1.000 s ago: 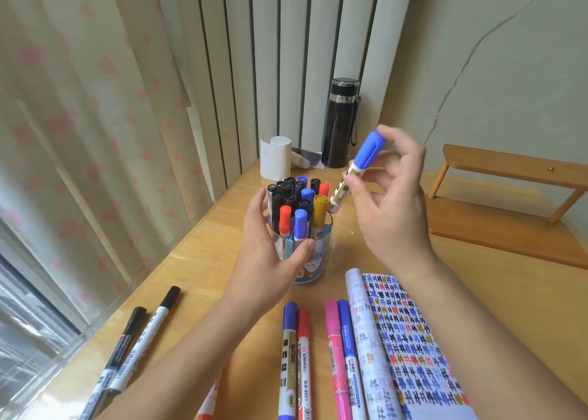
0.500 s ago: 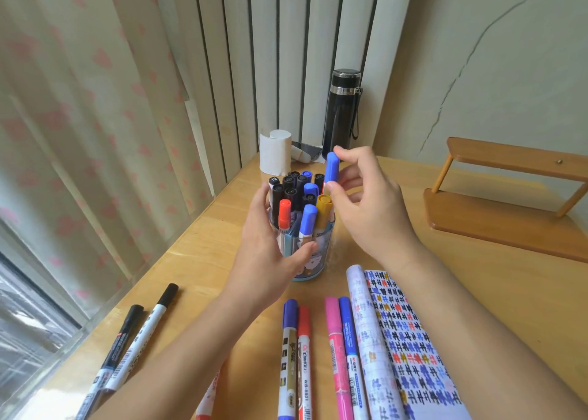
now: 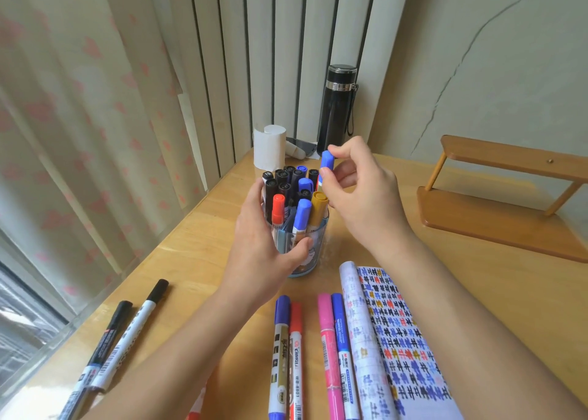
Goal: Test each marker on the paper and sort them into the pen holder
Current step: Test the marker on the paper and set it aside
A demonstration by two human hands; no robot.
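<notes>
A clear pen holder (image 3: 313, 244) stands mid-table, packed with several black, blue, red and yellow capped markers. My left hand (image 3: 264, 244) grips its left side, thumb across the front. My right hand (image 3: 366, 203) pinches a blue-capped marker (image 3: 327, 162) upright at the holder's right rim, its lower end down among the others. The test paper (image 3: 401, 340), covered with coloured marks, lies at the near right with its left edge rolled up. Blue, red, pink and blue markers (image 3: 281, 356) lie side by side in front of the holder.
Two black markers (image 3: 127, 333) lie at the near left by the window ledge. A black flask (image 3: 337, 111) and a white paper roll (image 3: 270, 149) stand at the table's back. A wooden rack (image 3: 502, 203) occupies the right side.
My right hand brought the blue-capped marker from a tilted hold above the holder down into it, now upright at the right rim. My left hand stayed on the holder.
</notes>
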